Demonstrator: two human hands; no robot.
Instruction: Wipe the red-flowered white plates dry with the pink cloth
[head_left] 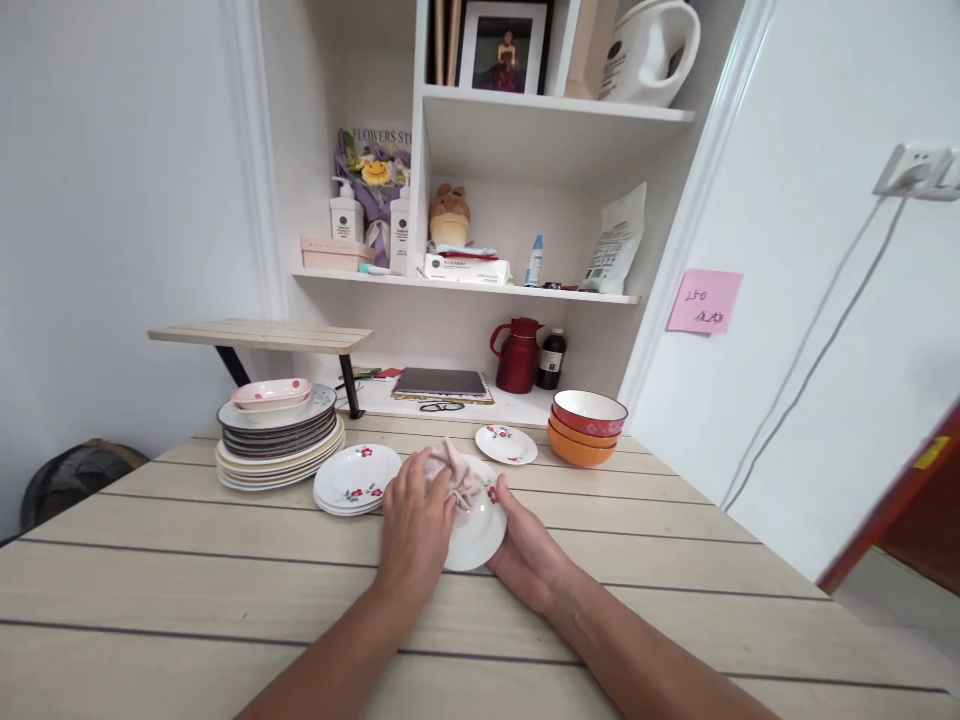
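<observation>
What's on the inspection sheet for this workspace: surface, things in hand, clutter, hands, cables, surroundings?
Surface: pale table with dark lines.
Things in hand: pink cloth on flowered plate.
Clutter: tall plate stack, short plate stack, single plate, stacked bowls; behind, red jug.
Hands: left hand grips the cloth; right hand holds the plate it covers.
Cables: two grey cables hang along the wall, right, off the table.
Surroundings: shelves behind; pink note on wall.
</observation>
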